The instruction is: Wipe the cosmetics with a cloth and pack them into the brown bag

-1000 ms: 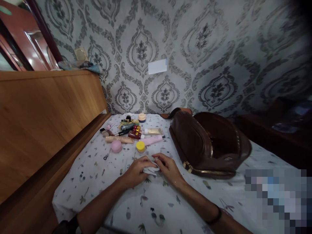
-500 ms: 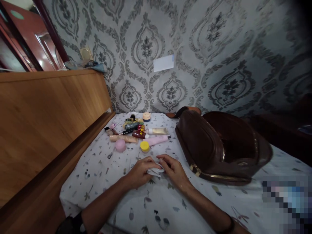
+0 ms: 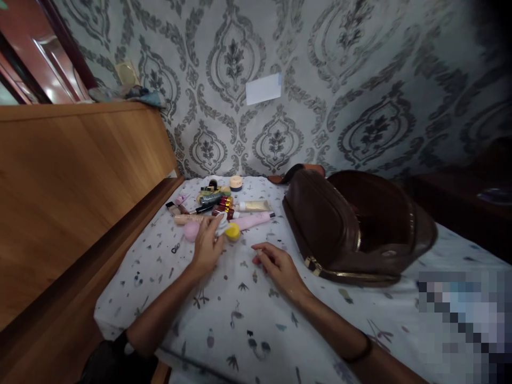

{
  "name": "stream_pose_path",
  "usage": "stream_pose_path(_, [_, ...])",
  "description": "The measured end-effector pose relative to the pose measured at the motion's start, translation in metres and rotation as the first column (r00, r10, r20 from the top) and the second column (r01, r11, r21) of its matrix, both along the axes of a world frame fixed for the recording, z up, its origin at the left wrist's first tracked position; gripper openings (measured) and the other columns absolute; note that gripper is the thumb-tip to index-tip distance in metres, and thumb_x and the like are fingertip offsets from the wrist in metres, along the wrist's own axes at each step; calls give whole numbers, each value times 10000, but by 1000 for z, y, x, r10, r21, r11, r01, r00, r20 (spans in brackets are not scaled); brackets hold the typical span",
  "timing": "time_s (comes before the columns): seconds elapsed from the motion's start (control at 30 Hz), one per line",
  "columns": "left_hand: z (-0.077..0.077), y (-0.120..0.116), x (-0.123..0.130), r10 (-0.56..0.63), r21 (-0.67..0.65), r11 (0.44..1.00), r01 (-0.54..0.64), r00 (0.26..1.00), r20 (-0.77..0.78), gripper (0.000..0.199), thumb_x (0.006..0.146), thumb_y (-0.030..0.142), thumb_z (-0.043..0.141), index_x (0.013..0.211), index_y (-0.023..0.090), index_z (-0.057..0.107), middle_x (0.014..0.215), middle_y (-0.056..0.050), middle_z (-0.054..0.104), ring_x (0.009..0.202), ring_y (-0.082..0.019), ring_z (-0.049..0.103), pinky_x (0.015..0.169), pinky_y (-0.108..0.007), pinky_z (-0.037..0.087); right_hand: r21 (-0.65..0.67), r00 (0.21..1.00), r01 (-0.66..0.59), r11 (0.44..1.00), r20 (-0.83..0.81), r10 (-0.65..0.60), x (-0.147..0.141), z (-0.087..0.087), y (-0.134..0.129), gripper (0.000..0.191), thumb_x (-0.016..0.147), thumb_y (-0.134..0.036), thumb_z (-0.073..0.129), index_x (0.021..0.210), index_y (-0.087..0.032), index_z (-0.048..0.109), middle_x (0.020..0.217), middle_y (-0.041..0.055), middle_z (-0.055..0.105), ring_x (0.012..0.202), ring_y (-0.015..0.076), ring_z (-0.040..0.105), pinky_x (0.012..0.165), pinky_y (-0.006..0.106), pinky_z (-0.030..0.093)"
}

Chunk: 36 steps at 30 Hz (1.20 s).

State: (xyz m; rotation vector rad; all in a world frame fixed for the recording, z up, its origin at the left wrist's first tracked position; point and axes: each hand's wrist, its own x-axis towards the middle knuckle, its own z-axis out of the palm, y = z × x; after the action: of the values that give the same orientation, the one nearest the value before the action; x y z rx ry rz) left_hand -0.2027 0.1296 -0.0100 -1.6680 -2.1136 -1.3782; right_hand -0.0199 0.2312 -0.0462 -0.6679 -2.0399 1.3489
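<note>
Since the earlier frame, the left grip (image 3: 207,249) has travelled forward from the middle of the sheet into the cosmetics, while the right grip (image 3: 277,266) has stayed back near where both hands had been working together. The left grip is closed on a white cotton pad (image 3: 221,226), pinched in the fingertips so that it stands clear of the sheet, apparently so the fingers can press it against the yellow cap (image 3: 232,231) that it touches just ahead of the grip. The right grip rests low on the printed white sheet (image 3: 136,309) with its fingers loosely curled; whether they hold anything small, I cannot tell. Just left of the left grip sits a pink makeup sponge (image 3: 191,231), close enough to crowd the hand on that side. Beyond the grip, a pink tube (image 3: 256,220) runs off to the right, and a peach tube (image 3: 188,218) and a cream tube (image 3: 254,206) lie past it among small red bottles (image 3: 224,210). These items form a loose cluster, with a small round jar (image 3: 236,183) at the far end, so reaching deeper means passing over them. Right of the right grip, a brown leather bag (image 3: 352,229) lies open on the sheet, its gold zip edge close to the fingers' side. Left of both grips, a wooden panel (image 3: 80,186) bounds the sheet.
</note>
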Motion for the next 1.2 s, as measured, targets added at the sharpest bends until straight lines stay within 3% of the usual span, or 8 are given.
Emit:
stream_pose_path(0.13, [0, 18, -9, 28, -226, 972, -65, 987, -161, 538, 864, 424, 640, 1333, 181, 535, 1211, -127, 535, 1178, -327, 531, 991, -480, 468, -4, 1000, -1, 1000, -4, 1, -1, -2, 0, 370, 861, -412, 474, 1030, -150, 673, 700, 42, 683, 554, 140, 536, 525, 248, 419])
stream_pose_path(0.27, [-2, 25, -6, -51, -291, 957, -9, 979, -198, 453, 876, 369, 633, 1279, 189, 528, 1187, -106, 580, 1132, -295, 573, 951, -436, 497, -3, 1000, -13, 1000, 0, 13, 1, 0, -2, 343, 873, -377, 476, 1039, -142, 662, 708, 39, 681, 556, 133, 539, 518, 238, 409])
stream_pose_path(0.4, [7, 8, 7, -137, -325, 945, 32, 943, -304, 326, 871, 318, 624, 1172, 204, 577, 1075, -70, 588, 1030, -260, 597, 864, -373, 521, 40, 999, -4, 999, -46, 6, 4, 7, -8, 329, 883, -358, 501, 1094, -154, 651, 808, 36, 683, 588, 118, 560, 552, 232, 440])
stream_pose_path(0.53, [13, -14, 26, -232, -424, 905, 37, 878, -419, 373, 878, 286, 599, 1237, 198, 550, 1095, -80, 557, 1031, -262, 578, 798, -362, 533, 101, 994, -7, 995, -103, 18, 4, 9, -13, 389, 868, -348, 565, 1203, -154, 609, 976, 77, 677, 794, 159, 630, 641, 256, 497])
stream_pose_path(0.7, [1, -21, 31, -303, -367, 915, 171, 890, -341, 545, 872, 211, 595, 1393, 204, 433, 1198, -99, 518, 1127, -259, 520, 945, -398, 503, 147, 995, -59, 987, -75, 71, 1, 1, -12, 526, 791, -324, 711, 1276, -179, 567, 1045, 87, 686, 874, 188, 633, 757, 320, 521])
stream_pose_path(0.83, [-7, -20, 20, -381, -321, 903, 284, 876, -297, 510, 928, 236, 565, 1418, 194, 432, 1227, -112, 504, 1155, -248, 511, 991, -389, 479, 151, 989, -97, 984, -95, 112, -1, -3, -11, 544, 779, -297, 720, 1280, -157, 561, 1052, 93, 680, 876, 190, 638, 753, 320, 523])
stream_pose_path(1.2, [-11, -14, 11, -384, -168, 922, 350, 884, -268, 240, 958, 307, 583, 1159, 206, 667, 1119, -72, 567, 963, -179, 585, 826, -318, 511, 140, 991, -115, 983, -59, 124, -2, -2, -9, 358, 792, -214, 662, 1143, -149, 627, 972, 58, 662, 811, 143, 632, 730, 276, 517])
